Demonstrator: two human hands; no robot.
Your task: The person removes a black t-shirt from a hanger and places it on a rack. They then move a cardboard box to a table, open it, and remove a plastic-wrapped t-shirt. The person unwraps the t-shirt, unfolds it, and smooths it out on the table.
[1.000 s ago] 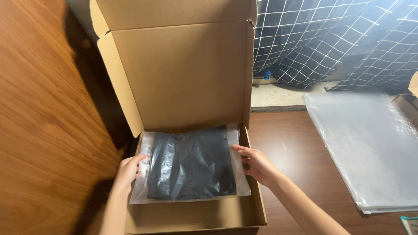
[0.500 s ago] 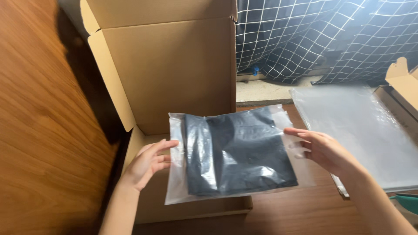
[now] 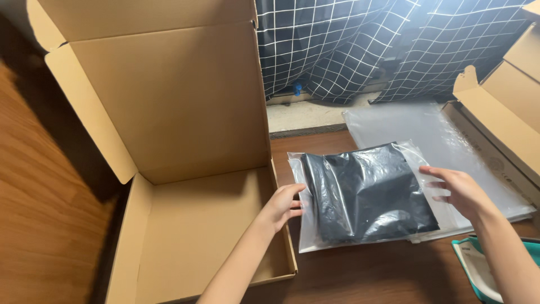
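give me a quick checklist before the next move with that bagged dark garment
1. Bagged dark garment out of the open cardboard box: ok.
2. Left hand on the bag's left edge: ok.
3. Right hand gripping the right edge: cannot tell, fingers look spread.
4. Box floor bare: ok.
5. Bag seal closed: cannot tell.
6. Bag lying flat on the stack of clear bags: cannot tell.

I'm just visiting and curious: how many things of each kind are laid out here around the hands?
Cardboard boxes: 2, the open box and another box at the right edge
Clear bag with dark folded fabric: 1, between the left hand and right hand
Stack of clear bags: 1
Teal item, partly in view: 1
Total: 5
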